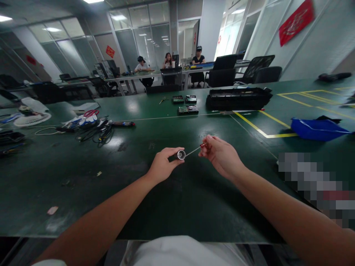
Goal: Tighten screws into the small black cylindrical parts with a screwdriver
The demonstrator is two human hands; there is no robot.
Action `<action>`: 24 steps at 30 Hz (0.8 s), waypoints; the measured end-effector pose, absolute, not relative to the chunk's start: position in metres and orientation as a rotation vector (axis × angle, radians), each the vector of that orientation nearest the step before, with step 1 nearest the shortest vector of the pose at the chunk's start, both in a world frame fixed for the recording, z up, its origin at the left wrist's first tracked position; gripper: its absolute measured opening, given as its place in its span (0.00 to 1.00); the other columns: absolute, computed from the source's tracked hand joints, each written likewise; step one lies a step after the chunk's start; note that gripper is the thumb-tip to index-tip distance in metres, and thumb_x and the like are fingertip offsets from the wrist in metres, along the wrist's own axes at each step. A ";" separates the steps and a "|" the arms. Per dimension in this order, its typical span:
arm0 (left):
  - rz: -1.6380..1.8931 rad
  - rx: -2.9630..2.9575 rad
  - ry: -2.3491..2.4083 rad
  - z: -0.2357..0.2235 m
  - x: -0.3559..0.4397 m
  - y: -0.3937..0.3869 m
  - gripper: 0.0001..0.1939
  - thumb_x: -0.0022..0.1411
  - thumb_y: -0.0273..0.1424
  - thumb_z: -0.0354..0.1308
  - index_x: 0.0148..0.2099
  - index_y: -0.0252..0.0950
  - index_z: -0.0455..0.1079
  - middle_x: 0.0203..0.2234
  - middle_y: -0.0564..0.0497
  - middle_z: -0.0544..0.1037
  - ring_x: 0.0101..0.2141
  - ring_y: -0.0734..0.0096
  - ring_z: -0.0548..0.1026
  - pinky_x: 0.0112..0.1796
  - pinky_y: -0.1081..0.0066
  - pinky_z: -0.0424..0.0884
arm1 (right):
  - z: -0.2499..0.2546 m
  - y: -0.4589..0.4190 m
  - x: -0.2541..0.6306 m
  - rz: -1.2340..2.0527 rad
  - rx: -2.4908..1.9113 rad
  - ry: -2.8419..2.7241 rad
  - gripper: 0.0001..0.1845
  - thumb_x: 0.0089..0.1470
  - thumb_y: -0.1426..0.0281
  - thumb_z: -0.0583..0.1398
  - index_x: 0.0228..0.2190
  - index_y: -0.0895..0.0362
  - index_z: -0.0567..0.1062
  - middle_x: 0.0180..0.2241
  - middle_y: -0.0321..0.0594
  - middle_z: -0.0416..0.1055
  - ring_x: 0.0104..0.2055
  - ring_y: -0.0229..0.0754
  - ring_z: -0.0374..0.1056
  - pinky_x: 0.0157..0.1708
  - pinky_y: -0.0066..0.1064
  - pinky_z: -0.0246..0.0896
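Note:
My left hand [162, 164] is closed around a small metal cylinder [181, 154], thumb and fingers on its sides. The cylinder's hollow round end faces me, with a darker recess inside. My right hand [223, 154] pinches the red handle of a thin screwdriver [193, 151]. Its slim shaft slants down to the left and ends at the cylinder's right side. Whether the tip touches the cylinder or only lies beside it, I cannot tell. Both hands are above the green tabletop [144, 199].
Hard drives [188, 109] and a long black housing [238, 99] lie farther back. Tangled cables [104, 131] are at left. A blue bin [318, 129] sits at right, near yellow tape lines. A blurred-out patch [313, 181] covers the right side. Several people sit at a far desk.

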State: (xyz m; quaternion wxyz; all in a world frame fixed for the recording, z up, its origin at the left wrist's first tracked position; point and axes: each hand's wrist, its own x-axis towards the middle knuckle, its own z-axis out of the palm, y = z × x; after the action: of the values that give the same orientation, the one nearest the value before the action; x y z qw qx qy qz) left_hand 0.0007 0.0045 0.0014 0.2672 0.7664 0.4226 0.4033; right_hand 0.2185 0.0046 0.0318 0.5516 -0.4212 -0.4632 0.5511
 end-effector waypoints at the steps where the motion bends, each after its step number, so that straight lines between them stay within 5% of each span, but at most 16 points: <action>1: 1.089 2.052 1.159 0.001 0.000 0.005 0.22 0.57 0.25 0.68 0.54 0.42 0.76 0.49 0.48 0.80 0.52 0.60 0.75 0.57 0.59 0.67 | 0.031 0.004 0.218 1.214 -1.004 -1.123 0.14 0.60 0.57 0.58 0.32 0.55 0.69 0.25 0.33 0.67 0.26 0.38 0.66 0.33 0.37 0.68; 6: 1.090 2.026 1.186 0.001 0.000 0.004 0.23 0.57 0.25 0.69 0.55 0.42 0.76 0.49 0.49 0.80 0.51 0.61 0.76 0.57 0.59 0.67 | 0.033 -0.006 0.217 0.789 -1.077 -1.438 0.14 0.64 0.57 0.55 0.36 0.55 0.70 0.29 0.36 0.72 0.31 0.40 0.70 0.35 0.36 0.66; 18: 1.085 2.009 1.200 0.001 0.000 0.004 0.23 0.58 0.27 0.68 0.56 0.44 0.75 0.49 0.49 0.80 0.51 0.60 0.75 0.57 0.58 0.67 | 0.040 -0.017 0.218 0.434 -1.212 -1.658 0.14 0.64 0.58 0.57 0.37 0.55 0.74 0.28 0.38 0.76 0.28 0.40 0.70 0.28 0.32 0.61; 24: 1.068 2.026 1.195 0.000 -0.001 0.004 0.23 0.58 0.27 0.69 0.55 0.44 0.75 0.50 0.50 0.80 0.52 0.60 0.75 0.57 0.58 0.67 | 0.044 -0.018 0.220 0.239 -1.251 -1.717 0.21 0.56 0.52 0.64 0.22 0.55 0.73 0.18 0.33 0.69 0.19 0.36 0.63 0.22 0.30 0.53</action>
State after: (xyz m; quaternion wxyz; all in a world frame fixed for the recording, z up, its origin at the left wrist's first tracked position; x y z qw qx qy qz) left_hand -0.0012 0.0038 -0.0002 0.2756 0.7539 0.4447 0.3974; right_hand 0.2204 -0.0176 0.0438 0.4811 -0.5130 -0.7041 0.0979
